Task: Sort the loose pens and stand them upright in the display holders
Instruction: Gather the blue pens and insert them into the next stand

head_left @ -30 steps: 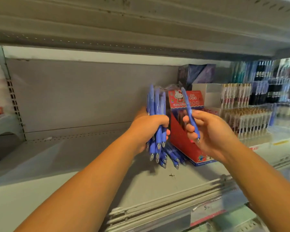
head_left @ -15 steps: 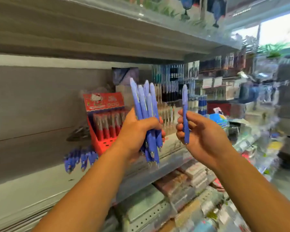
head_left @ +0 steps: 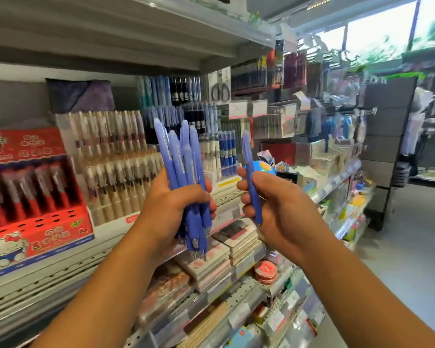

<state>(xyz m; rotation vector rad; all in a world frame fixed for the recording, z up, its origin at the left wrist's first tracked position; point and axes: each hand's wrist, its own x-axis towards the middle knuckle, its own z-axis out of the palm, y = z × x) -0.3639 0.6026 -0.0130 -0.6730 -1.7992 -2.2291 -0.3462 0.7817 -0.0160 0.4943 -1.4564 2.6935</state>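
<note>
Gripping pen bundle [head_left: 180,156], left hand [head_left: 171,209]; right hand [head_left: 281,207] pinching single pen [head_left: 248,156]; red display box [head_left: 35,232] at left.

Display holder [head_left: 48,232], left side off-frame

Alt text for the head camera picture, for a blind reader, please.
A person's left hand grips a bundle of blue pens, tips down, while the right hand holds a single blue pen, before stationery shelves with a red display box.
</note>
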